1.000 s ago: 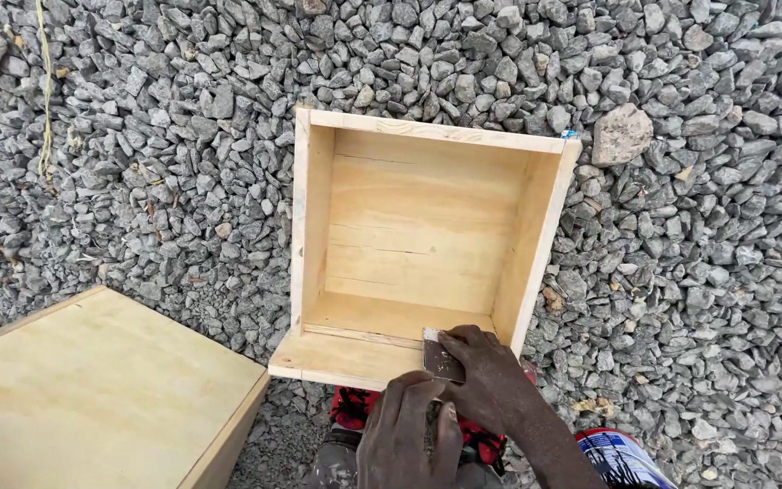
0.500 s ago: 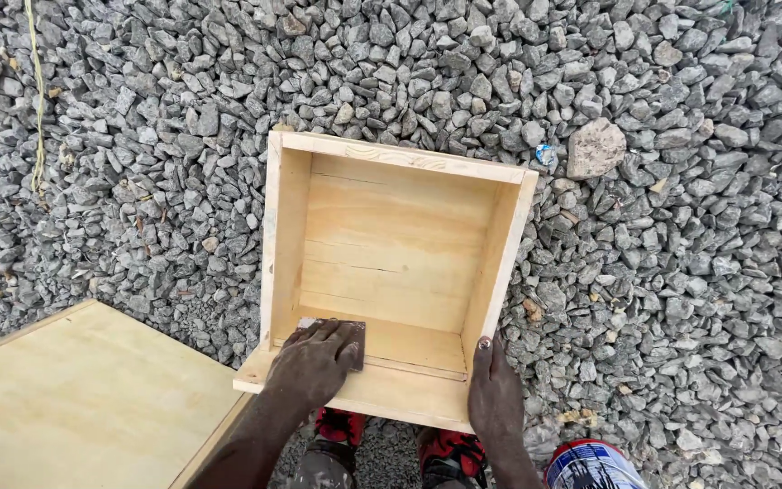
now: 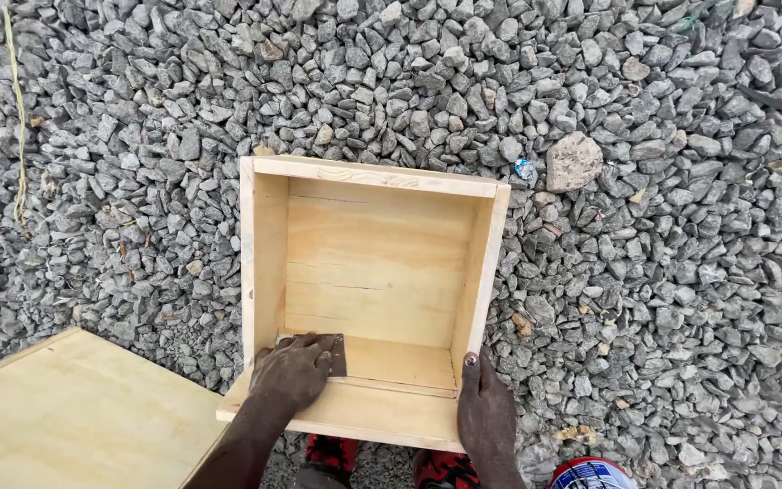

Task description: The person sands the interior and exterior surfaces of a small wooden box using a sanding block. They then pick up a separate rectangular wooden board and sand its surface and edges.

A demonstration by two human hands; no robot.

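Slid slightly left along the near board since half a second ago: left hand, now pressed flat on a dark sheet of sandpaper at the near left inside corner of the wooden box. Fingers spread, palm down, pinning the sheet rather than clutching it. Right hand wrapped over the box's near right corner, thumb up along the side wall, holding the frame. Box lying on gravel, open side facing up toward the camera, long axis running away from the body. Sandpaper mostly hidden under the left hand, only its right edge showing. Plywood panel at lower left cut off by the frame. Red shoes half covered by the box edge.
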